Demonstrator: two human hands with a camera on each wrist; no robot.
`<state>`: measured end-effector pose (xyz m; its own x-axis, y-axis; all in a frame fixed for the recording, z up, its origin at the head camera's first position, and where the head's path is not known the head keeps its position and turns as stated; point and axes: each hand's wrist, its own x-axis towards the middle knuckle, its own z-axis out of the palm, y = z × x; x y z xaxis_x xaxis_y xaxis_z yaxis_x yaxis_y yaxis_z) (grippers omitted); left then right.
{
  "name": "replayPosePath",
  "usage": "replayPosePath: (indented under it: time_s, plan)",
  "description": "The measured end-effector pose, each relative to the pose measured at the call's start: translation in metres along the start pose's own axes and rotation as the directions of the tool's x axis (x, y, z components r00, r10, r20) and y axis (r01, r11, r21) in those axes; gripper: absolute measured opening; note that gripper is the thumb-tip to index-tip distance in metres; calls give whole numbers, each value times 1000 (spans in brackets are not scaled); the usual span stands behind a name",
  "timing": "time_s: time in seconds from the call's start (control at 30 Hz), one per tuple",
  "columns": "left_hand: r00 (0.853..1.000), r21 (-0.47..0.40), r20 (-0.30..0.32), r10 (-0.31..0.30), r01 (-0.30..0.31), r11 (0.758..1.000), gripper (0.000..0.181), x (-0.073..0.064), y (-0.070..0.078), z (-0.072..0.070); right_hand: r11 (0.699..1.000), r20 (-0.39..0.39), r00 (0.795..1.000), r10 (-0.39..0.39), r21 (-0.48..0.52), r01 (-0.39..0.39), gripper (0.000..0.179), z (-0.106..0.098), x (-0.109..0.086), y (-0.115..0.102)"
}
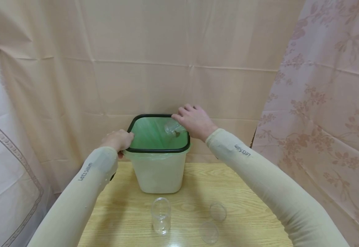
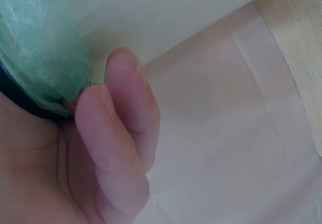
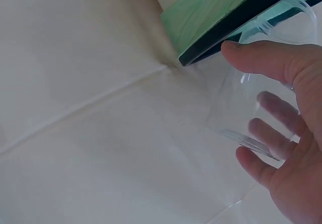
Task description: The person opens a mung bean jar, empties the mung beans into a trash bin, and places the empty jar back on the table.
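Observation:
A white trash bin (image 1: 159, 175) stands on the table, lined with a green bag (image 1: 150, 132) under a black rim ring (image 1: 157, 150). My left hand (image 1: 117, 140) grips the rim at its left side, fingers curled below the ring. Over the right side of the opening, my right hand (image 1: 196, 121) holds a clear plastic jar (image 3: 226, 100) tipped on its side, mouth toward the bag. A small brown bit (image 1: 177, 133) shows near the jar's mouth. The right wrist view shows the thumb on one side of the jar and fingers behind it.
Nearer on the wooden table (image 1: 120, 212), a second clear jar (image 1: 161, 216) stands upright. Two round clear lids, a farther lid (image 1: 218, 211) and a nearer lid (image 1: 209, 233), lie to its right. A beige curtain (image 1: 154, 79) hangs close behind the bin.

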<state>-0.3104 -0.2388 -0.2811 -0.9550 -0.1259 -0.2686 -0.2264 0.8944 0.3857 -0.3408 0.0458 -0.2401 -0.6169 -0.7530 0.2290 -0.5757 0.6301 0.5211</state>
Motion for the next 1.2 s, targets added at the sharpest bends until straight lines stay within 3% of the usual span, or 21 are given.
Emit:
replayPosePath:
  time_s: [0.3,0.63,1.2]
  plan:
    - [1000,-1,3,0,0,1000,56,-2,1,1,997,-78,995,-59,-59,55,58,3,0,1]
    - [1000,4,2,4,-4,1000,56,-2,2,1,960,-48,986,-157,-243,141,68,7,2,1]
    - [1000,-6,3,3,-3,1000,55,-3,3,0,971,-103,981,-162,-194,139,62,6,3,1]
